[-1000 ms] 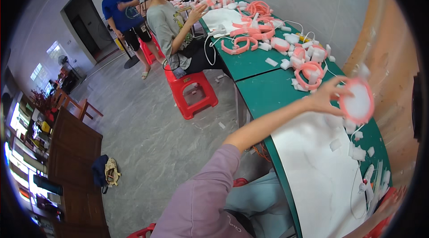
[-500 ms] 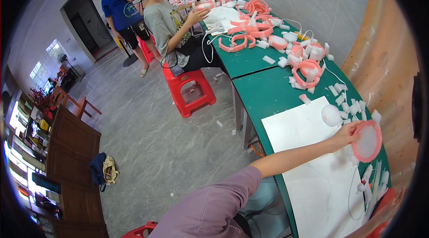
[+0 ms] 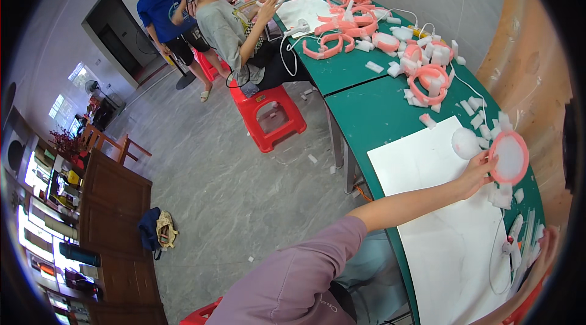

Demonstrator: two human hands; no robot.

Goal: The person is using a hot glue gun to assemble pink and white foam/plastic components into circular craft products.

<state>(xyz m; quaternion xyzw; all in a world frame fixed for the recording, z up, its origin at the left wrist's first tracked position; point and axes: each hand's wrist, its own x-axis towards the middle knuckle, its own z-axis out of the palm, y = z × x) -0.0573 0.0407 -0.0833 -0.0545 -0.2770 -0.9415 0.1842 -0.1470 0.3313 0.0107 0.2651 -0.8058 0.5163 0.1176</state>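
Pinching rim of pink-edged white disc (image 3: 511, 157) at three o'clock: my left hand (image 3: 477, 173), fingers nearly closed. My right hand (image 3: 549, 244), four o'clock: can't tell its grip.

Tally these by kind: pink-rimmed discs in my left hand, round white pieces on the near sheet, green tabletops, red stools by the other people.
Pink-rimmed disc in left hand: 1
Round white piece on near sheet: 1
Green tabletops: 2
Red stools: 2
Total: 6
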